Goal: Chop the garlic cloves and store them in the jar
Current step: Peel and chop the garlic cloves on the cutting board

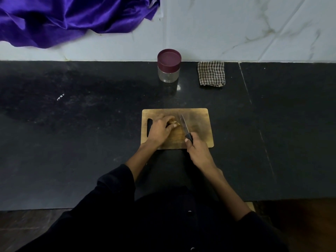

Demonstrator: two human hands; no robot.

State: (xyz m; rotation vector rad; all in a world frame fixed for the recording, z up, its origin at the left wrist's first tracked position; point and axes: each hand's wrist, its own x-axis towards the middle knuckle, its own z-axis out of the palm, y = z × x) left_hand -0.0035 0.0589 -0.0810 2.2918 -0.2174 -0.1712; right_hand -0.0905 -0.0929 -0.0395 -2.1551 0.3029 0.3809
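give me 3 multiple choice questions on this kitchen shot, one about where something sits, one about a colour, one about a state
1. Where is the checked cloth?
A. on the cutting board
B. on the counter, to the right of the jar
C. draped over the jar

2. What colour is the jar's lid?
A. green
B. white
C. dark red

3. What state is the jar in?
A. closed and looking empty
B. open and full
C. tipped on its side

Answers:
1 B, the cloth lies by the wall, apart from the jar and off the cutting board.
2 C, the lid is maroon above clear glass.
3 A, the lid sits on the upright jar and nothing shows inside, while the right hand grips the knife and the left hand rests on the board.
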